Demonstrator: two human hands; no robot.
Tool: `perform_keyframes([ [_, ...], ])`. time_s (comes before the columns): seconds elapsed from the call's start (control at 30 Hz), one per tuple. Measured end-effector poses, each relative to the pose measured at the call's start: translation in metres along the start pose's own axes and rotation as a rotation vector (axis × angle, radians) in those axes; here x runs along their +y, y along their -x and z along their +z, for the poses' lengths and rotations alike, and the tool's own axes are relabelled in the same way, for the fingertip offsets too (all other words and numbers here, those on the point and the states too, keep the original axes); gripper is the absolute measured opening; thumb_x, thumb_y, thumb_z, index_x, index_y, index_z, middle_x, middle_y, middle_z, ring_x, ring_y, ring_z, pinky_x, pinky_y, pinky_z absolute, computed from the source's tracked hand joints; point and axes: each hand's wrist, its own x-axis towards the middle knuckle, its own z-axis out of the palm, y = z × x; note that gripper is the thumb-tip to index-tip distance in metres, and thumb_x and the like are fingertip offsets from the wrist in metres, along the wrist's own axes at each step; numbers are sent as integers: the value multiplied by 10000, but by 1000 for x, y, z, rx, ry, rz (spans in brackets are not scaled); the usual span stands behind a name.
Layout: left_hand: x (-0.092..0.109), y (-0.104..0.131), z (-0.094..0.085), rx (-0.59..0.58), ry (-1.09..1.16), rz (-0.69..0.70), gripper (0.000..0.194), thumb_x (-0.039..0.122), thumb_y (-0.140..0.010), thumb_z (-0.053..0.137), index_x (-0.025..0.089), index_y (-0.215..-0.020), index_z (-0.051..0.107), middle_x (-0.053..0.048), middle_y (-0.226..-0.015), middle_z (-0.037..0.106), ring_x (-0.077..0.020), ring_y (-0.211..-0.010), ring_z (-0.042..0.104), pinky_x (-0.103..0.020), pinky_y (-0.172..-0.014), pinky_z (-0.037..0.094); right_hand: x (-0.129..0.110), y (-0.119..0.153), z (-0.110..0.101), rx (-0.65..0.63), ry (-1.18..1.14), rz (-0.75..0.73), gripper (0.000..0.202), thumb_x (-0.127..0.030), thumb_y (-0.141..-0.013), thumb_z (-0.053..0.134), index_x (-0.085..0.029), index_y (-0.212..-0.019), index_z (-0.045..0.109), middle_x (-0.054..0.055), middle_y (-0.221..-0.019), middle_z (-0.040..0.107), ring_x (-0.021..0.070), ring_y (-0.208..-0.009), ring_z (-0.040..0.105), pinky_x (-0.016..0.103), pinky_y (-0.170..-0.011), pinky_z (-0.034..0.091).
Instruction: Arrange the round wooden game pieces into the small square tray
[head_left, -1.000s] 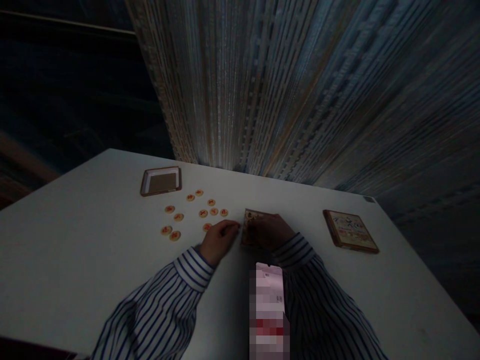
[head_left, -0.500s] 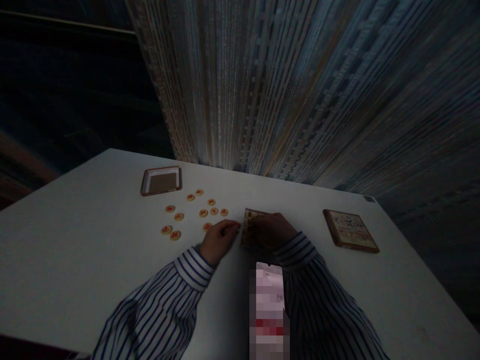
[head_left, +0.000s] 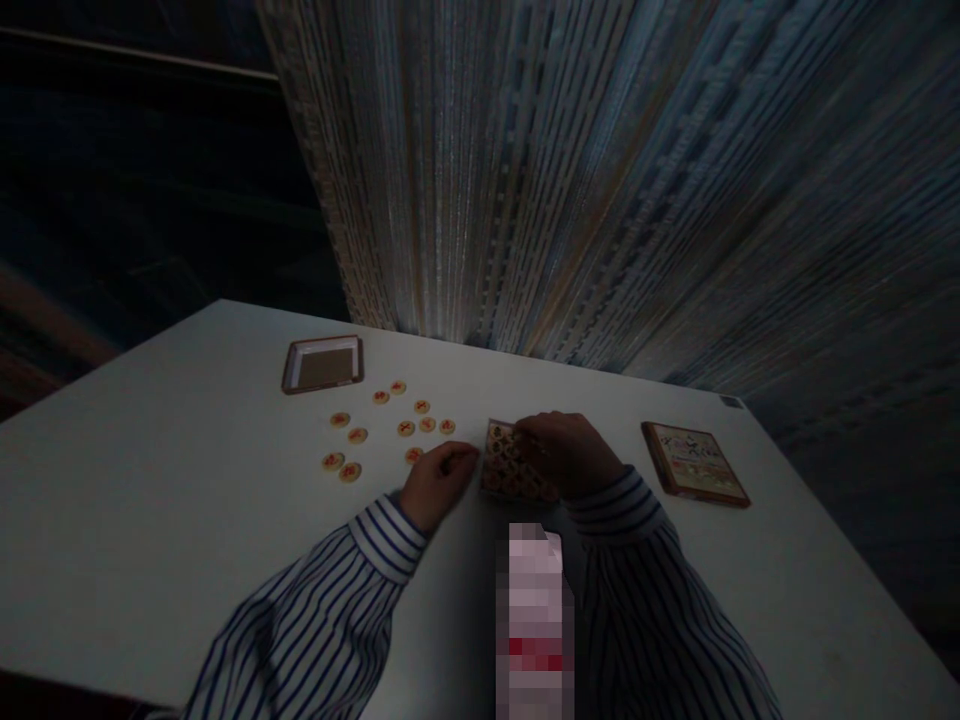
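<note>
A small box [head_left: 485, 480] of round Chinese chess pieces [head_left: 506, 462] sits on the table between my hands, its pieces packed close together. My left hand [head_left: 436, 487] is closed, thumb and fingers pinched at the box's left side; whatever is in the pinch is too small to make out. Over the box's upper right, my right hand [head_left: 570, 452] bends its fingers down toward the pieces. Its fingertips are close together and dark, so what they hold is hidden. Several loose red-marked chess pieces [head_left: 406, 428] lie flat to the left of the box.
On the white table [head_left: 225, 480], an open tray-like lid [head_left: 324, 368] lies at the back left. A flat printed box [head_left: 697, 463] lies to the right. A phone [head_left: 534, 600], partly blurred out, is in front of the chess box. A striped curtain [head_left: 465, 180] hangs behind.
My right hand has shifted right and up, uncovering more of the pieces in the box. My left hand stays at the box's left side.
</note>
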Motion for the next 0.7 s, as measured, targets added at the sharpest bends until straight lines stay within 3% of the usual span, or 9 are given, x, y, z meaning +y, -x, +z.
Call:
perform_keyframes([
  [0.27, -6, 9, 5, 38, -133, 116, 186, 268, -704, 531, 163, -813, 640, -52, -734, 673, -169, -667, 607, -290, -634, 491, -1, 10, -5, 122, -31, -23, 268, -260, -833, 422, -178, -1023, 593, 72, -930, 657, 185, -846, 582, 288, -735, 388],
  [0.4, -5, 16, 4, 31, -221, 171, 219, 255, -719, 523, 156, -891, 613, -63, -771, 655, -162, -649, 597, -287, -605, 494, 1, 20, 1, 124, -74, 2, 283, -263, -845, 414, -165, -1048, 586, 78, -931, 656, 176, -846, 582, 282, -739, 408],
  [0.5, -6, 21, 3, 15, -288, 239, 236, 268, -721, 540, 160, -923, 598, -81, -845, 650, -183, -732, 608, -311, -664, 503, 7, 33, 17, 162, -120, 22, 296, -259, -837, 438, -171, -1092, 559, 86, -987, 643, 177, -901, 578, 297, -776, 433],
  [0.7, -16, 31, 5, 21, -454, 378, 253, 232, -714, 559, 167, -955, 602, -94, -930, 655, -237, -893, 601, -377, -789, 493, 22, 58, 62, 392, -255, 71, 372, -307, -807, 477, -124, -1129, 501, 146, -1065, 605, 229, -953, 575, 375, -786, 491],
])
